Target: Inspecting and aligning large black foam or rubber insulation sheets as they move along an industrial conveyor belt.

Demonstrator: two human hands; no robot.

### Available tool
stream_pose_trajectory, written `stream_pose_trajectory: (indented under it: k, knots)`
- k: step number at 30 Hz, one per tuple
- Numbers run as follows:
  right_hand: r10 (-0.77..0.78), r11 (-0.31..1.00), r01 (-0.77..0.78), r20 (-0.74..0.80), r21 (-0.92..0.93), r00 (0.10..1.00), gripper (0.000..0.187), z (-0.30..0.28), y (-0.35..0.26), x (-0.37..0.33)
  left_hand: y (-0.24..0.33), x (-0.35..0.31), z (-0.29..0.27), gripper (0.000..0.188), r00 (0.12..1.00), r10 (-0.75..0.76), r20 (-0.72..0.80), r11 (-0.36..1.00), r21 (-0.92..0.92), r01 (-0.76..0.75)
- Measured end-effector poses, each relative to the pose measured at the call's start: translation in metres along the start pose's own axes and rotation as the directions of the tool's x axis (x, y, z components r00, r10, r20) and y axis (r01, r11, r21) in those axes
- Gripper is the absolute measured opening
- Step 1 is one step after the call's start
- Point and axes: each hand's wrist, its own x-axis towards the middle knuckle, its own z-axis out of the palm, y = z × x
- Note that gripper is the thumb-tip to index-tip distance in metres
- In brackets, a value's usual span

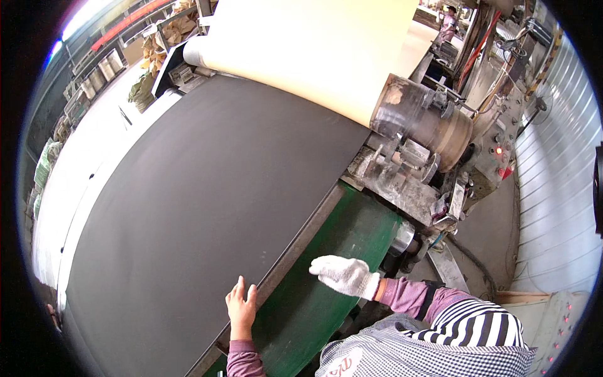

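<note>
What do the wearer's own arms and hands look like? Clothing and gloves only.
Left hand: bare, below it a plain purple sleeve. Right hand: off-white knit glove, then a pinkish-purple forearm sleeve, a dark band around it, and black-and-white striped cloth higher up. No cables visible on either arm.

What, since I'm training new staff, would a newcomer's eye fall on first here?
Probably the broad black sheet filling the middle, with a bright yellow sheet at the top. Next, the white-gloved right hand over the green surface, and the bare left hand by the black sheet's lower right edge.
</note>
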Motion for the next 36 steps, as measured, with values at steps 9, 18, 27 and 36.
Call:
stream_pose_trajectory:
  k: [9,18,27,36]
  knots:
    - [0.46,0.781,-0.62,0.602,0.075,0.652,0.037,-0.024,-0.032,-0.045,-0.224,-0.131,-0.08,0.042,0.805,-0.348,-0.481,0.816,0.268,0.513]
    - [0.701,0.545,-0.838,0.549,-0.002,0.455,0.029,-0.041,-0.037,-0.093,-0.118,-0.097,-0.012,0.036,0.751,0.065,-0.657,0.907,0.353,0.23]
    - [0.469,0.715,-0.671,0.576,0.197,0.67,0.023,0.003,-0.053,-0.061,-0.029,-0.069,-0.002,0.058,0.9,0.076,-0.43,0.96,0.275,0.05]
    - [0.364,0.904,-0.426,0.584,-0.035,0.725,0.038,-0.023,-0.029,-0.059,-0.204,-0.137,-0.08,0.059,0.948,-0.275,0.158,0.794,0.593,0.131]
